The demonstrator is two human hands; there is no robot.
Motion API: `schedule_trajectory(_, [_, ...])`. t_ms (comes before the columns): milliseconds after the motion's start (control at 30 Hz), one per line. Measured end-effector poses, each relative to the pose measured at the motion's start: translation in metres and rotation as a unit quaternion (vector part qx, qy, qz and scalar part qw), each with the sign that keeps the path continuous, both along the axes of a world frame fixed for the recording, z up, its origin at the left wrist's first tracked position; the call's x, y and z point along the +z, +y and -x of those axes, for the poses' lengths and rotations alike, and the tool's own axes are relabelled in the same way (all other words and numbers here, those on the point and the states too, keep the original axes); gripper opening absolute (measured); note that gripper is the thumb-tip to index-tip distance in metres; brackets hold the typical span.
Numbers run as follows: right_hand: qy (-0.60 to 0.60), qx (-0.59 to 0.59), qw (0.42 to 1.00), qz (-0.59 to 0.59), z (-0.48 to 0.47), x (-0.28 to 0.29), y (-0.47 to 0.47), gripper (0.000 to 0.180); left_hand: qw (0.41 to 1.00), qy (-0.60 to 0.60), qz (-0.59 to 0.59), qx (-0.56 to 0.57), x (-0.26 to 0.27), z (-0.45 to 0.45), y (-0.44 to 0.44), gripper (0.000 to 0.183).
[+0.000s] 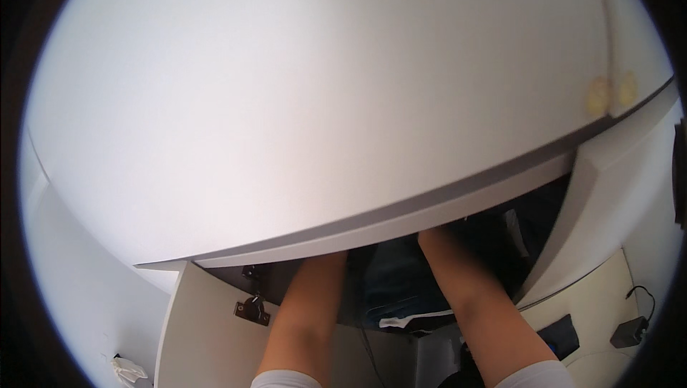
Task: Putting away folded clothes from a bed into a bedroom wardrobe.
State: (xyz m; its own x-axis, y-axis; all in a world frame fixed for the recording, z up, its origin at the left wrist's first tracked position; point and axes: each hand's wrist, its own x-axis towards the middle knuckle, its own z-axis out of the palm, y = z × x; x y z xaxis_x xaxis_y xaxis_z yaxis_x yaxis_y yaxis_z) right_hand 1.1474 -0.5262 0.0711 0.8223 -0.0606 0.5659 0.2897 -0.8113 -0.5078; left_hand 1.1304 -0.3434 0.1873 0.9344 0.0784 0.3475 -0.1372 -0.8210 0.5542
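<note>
Both my forearms reach into a white cabinet under a closed upper door (322, 92); my left hand and my right hand are hidden inside, beyond the cabinet's edge. Between the forearms lies dark folded cloth (397, 275), with a white strip (413, 318) along its near edge. Another pale piece (515, 229) shows among dark things to the right of my right forearm. What either hand touches cannot be seen.
The open lower door (209, 323) with a metal hinge (252, 310) stands at left, another open door (596, 194) at right. A black power adapter (629, 332) with a cable and a dark pouch (561, 336) lie lower right. White crumpled material (129, 371) is lower left.
</note>
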Motion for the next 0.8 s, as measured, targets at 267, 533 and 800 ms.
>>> schedule_trajectory(267, [0.079, -0.029, 0.995, 0.059, 0.007, 0.032, -0.005, 0.054, 1.000, 0.007, -0.023, 0.002, -0.015, 0.006, 0.005, 0.067])
schedule_trajectory(533, [0.148, -0.042, 0.978, 0.144, -0.013, 0.087, 0.001, 0.053, 0.997, -0.020, -0.071, -0.030, -0.019, 0.006, -0.036, 0.075])
schedule_trajectory(800, [0.136, 0.037, 0.983, 0.122, 0.016, 0.117, -0.019, 0.056, 0.990, 0.088, -0.089, -0.066, -0.022, 0.034, -0.045, 0.079])
